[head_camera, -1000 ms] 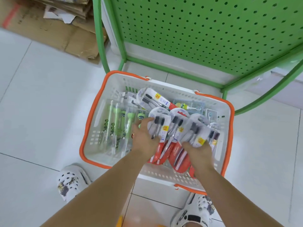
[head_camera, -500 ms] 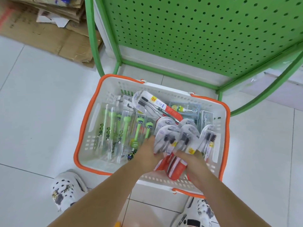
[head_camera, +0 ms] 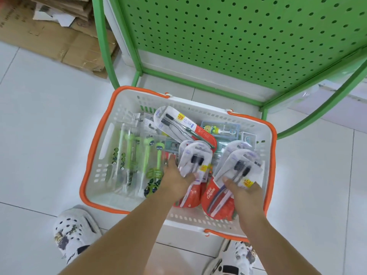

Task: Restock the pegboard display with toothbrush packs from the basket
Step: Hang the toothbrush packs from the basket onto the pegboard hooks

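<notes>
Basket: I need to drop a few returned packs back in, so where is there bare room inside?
Bare basket floor shows along the left wall beside the green toothbrush packs, and a strip along the near wall. The right half is crowded: the left hand and right hand each grip red packs there.

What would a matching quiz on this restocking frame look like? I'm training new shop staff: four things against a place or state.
Things:
1. left hand
2. right hand
3. green cartoon toothbrushes
4. pegboard

Places or states:
A. lying in the basket's left part
B. standing behind the basket
C. gripping the right-side red pack
D. gripping the middle red pack

Pairs: 1-D, 2-C, 3-A, 4-B
</notes>
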